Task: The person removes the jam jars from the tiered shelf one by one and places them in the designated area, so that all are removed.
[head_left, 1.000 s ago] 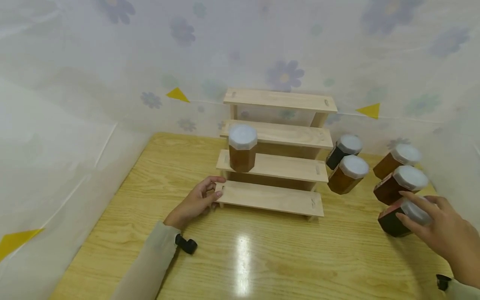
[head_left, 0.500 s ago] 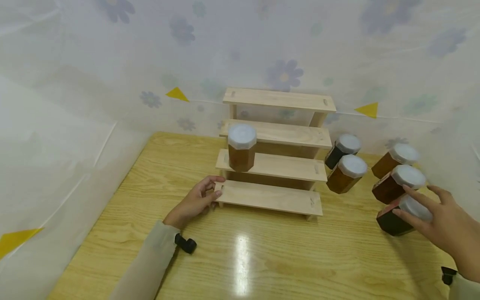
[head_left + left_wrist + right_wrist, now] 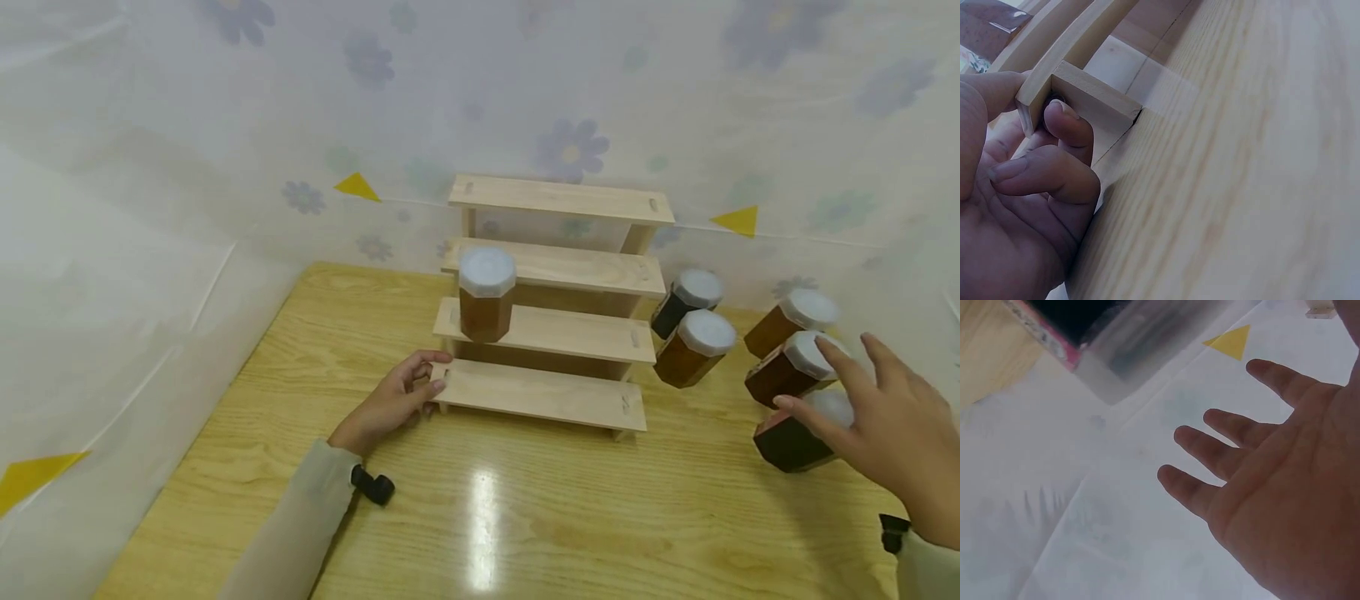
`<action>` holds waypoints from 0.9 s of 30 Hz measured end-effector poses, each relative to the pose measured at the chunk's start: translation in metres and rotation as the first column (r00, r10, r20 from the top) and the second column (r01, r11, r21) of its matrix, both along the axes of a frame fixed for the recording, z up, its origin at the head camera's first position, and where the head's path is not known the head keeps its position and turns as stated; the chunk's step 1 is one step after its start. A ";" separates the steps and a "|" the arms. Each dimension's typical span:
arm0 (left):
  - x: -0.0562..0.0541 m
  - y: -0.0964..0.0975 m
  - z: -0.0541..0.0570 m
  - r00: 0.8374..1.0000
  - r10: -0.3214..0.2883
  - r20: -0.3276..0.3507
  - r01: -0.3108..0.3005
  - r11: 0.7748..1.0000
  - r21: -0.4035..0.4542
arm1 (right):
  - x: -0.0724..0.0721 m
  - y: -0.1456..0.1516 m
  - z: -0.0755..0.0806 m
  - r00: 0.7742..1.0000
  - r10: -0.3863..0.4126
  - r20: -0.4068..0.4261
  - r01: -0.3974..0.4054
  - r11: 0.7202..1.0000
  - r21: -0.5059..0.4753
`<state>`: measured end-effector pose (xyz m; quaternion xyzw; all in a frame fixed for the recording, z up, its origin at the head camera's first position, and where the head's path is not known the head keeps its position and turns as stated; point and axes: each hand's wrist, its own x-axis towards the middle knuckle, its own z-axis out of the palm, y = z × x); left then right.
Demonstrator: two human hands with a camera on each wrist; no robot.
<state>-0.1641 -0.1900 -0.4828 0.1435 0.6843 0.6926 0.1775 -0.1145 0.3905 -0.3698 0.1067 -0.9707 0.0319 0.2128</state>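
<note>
My left hand [image 3: 393,400] pinches the left end of the lowest step of a wooden tiered shelf [image 3: 540,396]. In the left wrist view, curled fingers [image 3: 1069,125] reach under the board's end. An amber jar [image 3: 486,304] with a white lid stands upright on the second step, at its left. Over on the right, my right hand [image 3: 892,425] hovers with spread fingers above the nearest dark jar [image 3: 791,442], partly covering its white lid. The right wrist view has that jar [image 3: 1110,337] apart from the straight fingers, and the palm holds nothing.
A dark red jar [image 3: 787,367] and an amber jar [image 3: 776,327] stand behind the nearest one. Closer to the shelf are another amber jar [image 3: 693,350] and a dark jar [image 3: 682,304]. A flowered white curtain [image 3: 300,125] encloses the wooden table [image 3: 600,517].
My right hand has lifted off the nearest dark jar and its fingers have spread wider. The left hand keeps its hold on the shelf, and the jars have stayed in place.
</note>
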 end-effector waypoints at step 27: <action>0.000 0.001 0.000 0.998 0.011 -0.054 -0.013 0.999 -0.031 | -0.066 -0.154 0.068 0.918 0.335 0.211 -0.349 0.936 0.036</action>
